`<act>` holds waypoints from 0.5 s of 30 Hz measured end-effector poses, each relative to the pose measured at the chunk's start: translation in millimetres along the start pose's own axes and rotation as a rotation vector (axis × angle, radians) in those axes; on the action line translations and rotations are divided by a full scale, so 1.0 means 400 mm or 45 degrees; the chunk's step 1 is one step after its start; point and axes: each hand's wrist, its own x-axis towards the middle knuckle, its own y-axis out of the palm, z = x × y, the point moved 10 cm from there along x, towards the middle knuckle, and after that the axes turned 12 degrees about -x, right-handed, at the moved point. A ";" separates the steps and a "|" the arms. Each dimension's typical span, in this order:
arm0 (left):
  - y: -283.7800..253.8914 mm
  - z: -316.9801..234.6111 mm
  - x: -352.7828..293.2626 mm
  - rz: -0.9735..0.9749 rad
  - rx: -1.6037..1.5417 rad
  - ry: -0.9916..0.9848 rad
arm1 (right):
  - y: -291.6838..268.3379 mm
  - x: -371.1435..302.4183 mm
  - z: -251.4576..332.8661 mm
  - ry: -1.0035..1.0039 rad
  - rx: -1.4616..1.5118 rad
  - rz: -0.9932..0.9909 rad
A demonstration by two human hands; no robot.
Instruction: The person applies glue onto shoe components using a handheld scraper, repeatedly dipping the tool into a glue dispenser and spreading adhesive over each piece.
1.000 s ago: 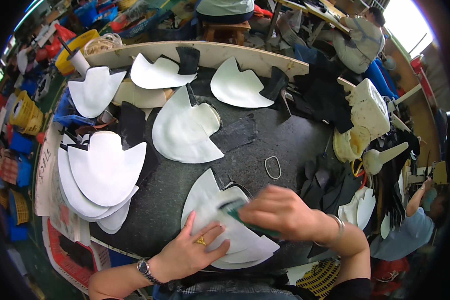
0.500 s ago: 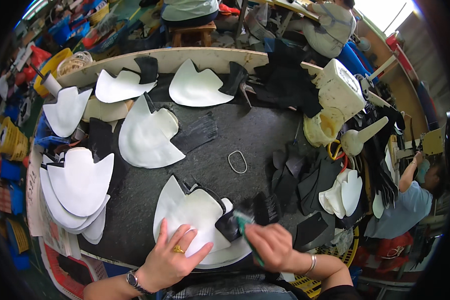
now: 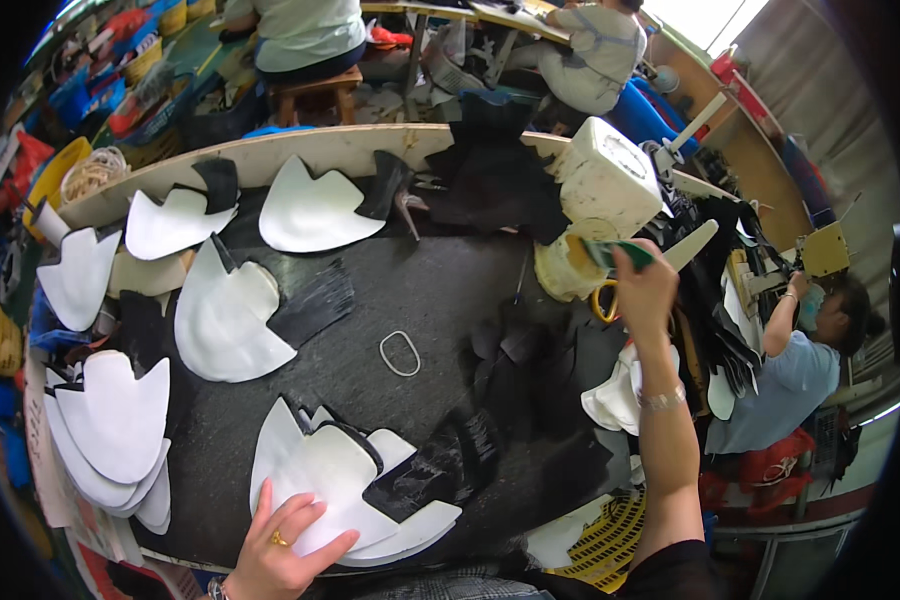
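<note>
My left hand (image 3: 295, 540) rests with spread fingers on the lower edge of a curved white sheet piece (image 3: 320, 470), which lies over another white piece (image 3: 410, 535). A black strip (image 3: 450, 460) with glossy, whitish streaks extends from it to the right. At the far right of the work surface, my right hand (image 3: 647, 290) grips a green-handled brush (image 3: 630, 252). The brush's tip is at the mouth of a yellowish, crusted pot (image 3: 560, 272); whether it is dipped in is hard to tell.
More white pieces with black strips lie at the back left, beside a stack of white pieces (image 3: 120, 420). A pale oval ring (image 3: 400, 353) sits mid-table. Dark cut pieces (image 3: 530, 370) and yellow-handled scissors (image 3: 605, 300) are on the right. A co-worker (image 3: 785, 370) sits beyond.
My right hand has carried the brush from the black strip up and right to the pot. My left hand still rests on the white piece. The whole view has shifted.
</note>
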 end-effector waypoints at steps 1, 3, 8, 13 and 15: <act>0.027 0.000 -0.023 0.071 0.020 0.108 | 0.051 0.007 -0.017 -0.071 -0.068 0.062; 0.026 -0.017 -0.017 0.097 -0.098 0.104 | 0.094 0.013 -0.025 -0.224 -0.067 0.044; 0.008 -0.017 0.025 0.088 0.038 -0.002 | 0.028 -0.020 -0.091 0.139 0.795 0.588; -0.003 -0.008 0.028 0.075 -0.076 0.015 | -0.027 -0.344 0.455 -1.054 1.533 1.479; -0.010 -0.006 0.025 0.069 -0.088 0.012 | -0.038 -0.443 0.583 -1.375 1.560 1.668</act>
